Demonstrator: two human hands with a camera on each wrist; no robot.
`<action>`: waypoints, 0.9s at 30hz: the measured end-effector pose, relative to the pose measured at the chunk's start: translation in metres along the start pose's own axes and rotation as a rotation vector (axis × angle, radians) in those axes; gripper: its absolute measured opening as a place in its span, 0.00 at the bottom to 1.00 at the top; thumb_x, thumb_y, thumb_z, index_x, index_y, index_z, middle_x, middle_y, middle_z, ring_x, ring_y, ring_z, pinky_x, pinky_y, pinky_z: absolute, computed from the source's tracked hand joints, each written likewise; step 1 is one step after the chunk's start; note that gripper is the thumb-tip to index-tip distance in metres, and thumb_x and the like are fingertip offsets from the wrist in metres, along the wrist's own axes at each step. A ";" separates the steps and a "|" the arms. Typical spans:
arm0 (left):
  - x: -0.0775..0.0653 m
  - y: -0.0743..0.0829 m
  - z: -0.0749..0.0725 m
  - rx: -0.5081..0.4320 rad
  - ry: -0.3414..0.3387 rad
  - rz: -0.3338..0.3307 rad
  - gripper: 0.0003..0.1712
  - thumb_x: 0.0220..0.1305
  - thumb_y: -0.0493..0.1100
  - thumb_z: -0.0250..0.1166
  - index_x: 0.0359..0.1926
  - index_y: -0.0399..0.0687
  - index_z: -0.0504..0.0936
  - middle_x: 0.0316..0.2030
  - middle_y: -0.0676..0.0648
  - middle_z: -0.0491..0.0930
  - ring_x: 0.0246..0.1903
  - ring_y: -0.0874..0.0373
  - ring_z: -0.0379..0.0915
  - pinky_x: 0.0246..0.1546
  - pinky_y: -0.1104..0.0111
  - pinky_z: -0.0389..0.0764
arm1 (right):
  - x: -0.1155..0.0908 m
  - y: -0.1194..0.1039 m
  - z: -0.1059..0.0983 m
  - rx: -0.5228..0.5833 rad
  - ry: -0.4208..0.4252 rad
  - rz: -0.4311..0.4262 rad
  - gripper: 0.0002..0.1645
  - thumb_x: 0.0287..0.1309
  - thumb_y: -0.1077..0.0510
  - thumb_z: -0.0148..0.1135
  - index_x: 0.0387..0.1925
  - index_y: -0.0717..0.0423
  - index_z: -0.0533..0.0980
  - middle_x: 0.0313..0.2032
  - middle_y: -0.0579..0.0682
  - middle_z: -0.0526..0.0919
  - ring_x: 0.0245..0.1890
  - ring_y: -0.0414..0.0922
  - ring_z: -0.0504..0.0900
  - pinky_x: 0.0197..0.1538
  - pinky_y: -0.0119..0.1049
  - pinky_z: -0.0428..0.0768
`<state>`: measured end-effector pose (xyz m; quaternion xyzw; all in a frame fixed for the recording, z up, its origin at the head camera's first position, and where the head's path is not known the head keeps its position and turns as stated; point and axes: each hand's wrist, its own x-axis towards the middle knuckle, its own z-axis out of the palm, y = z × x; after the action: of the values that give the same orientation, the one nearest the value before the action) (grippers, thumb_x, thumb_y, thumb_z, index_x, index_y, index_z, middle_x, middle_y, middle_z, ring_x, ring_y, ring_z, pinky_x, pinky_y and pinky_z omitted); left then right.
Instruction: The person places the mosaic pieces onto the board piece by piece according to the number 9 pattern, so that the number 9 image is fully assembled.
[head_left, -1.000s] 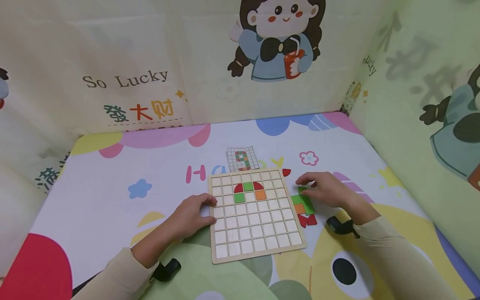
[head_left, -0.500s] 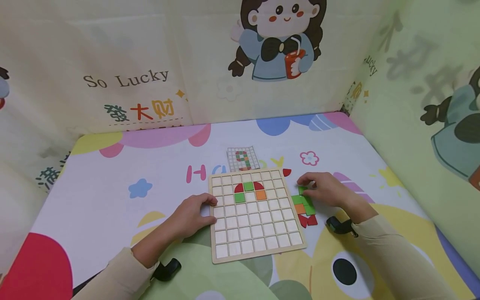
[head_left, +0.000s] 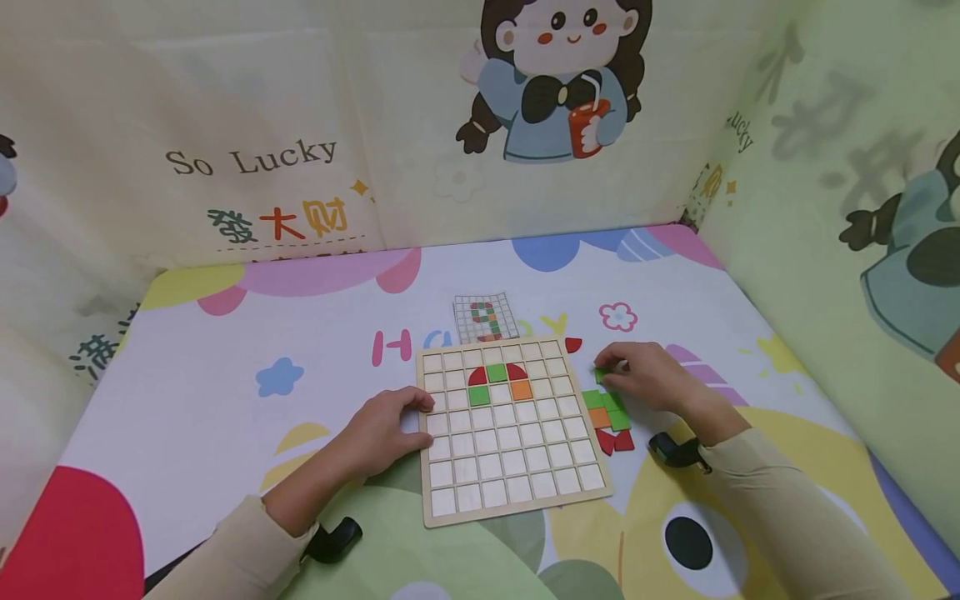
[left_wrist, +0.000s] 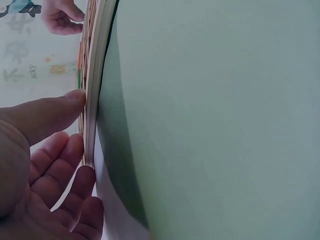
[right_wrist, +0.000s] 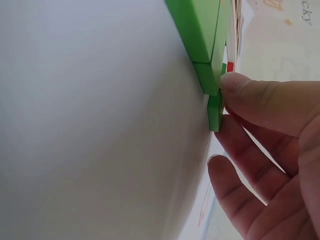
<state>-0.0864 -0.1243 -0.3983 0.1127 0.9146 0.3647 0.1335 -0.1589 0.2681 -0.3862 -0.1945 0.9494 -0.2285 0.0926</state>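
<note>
My left hand (head_left: 386, 425) touches the left edge of a wooden grid board (head_left: 519, 507), thumb and fingers spread along it. In the left wrist view the thumb (left_wrist: 55, 112) lies at the board's rim. Set in the upper cells are red rounded tiles (head_left: 477, 378), green square tiles (head_left: 497, 373) and an orange tile (head_left: 521, 390). Right of the board, my right hand (head_left: 645, 377) pinches a small green tile (right_wrist: 215, 114) between thumb and fingers, low over the tabletop. Its fingers partly cover the tile in the head view.
Loose green tiles (head_left: 594, 401), an orange tile (head_left: 598, 417) and red tiles (head_left: 624, 440) lie along the board's right edge. A lone red tile (head_left: 573, 344) sits by its top right corner. Behind the board lies a printed grid card (head_left: 483, 315) with a coloured pattern.
The green tile in my right fingers has shifted slightly away from the loose cluster, leaving a gap. My left hand and the board have stayed put.
</note>
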 end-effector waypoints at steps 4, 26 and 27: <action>-0.001 0.000 -0.001 -0.003 -0.001 0.002 0.20 0.56 0.38 0.76 0.50 0.46 0.81 0.45 0.53 0.80 0.51 0.51 0.71 0.56 0.55 0.74 | 0.001 -0.001 0.000 -0.001 -0.011 0.003 0.13 0.58 0.63 0.69 0.46 0.59 0.82 0.42 0.51 0.85 0.42 0.53 0.81 0.52 0.54 0.79; -0.001 0.001 0.000 -0.002 0.001 0.001 0.21 0.56 0.38 0.76 0.50 0.46 0.81 0.45 0.53 0.80 0.51 0.51 0.72 0.56 0.55 0.75 | 0.001 -0.002 0.000 -0.019 -0.032 0.048 0.17 0.59 0.61 0.70 0.50 0.59 0.81 0.45 0.54 0.85 0.44 0.53 0.79 0.52 0.53 0.77; -0.001 0.001 0.000 -0.006 0.001 -0.004 0.21 0.56 0.38 0.76 0.50 0.46 0.81 0.45 0.53 0.80 0.51 0.51 0.72 0.56 0.55 0.75 | 0.001 -0.002 0.001 -0.020 -0.029 0.048 0.17 0.59 0.61 0.70 0.50 0.60 0.81 0.45 0.54 0.85 0.43 0.53 0.79 0.52 0.53 0.77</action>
<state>-0.0854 -0.1236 -0.3976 0.1105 0.9138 0.3672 0.1342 -0.1587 0.2659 -0.3858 -0.1758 0.9545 -0.2141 0.1099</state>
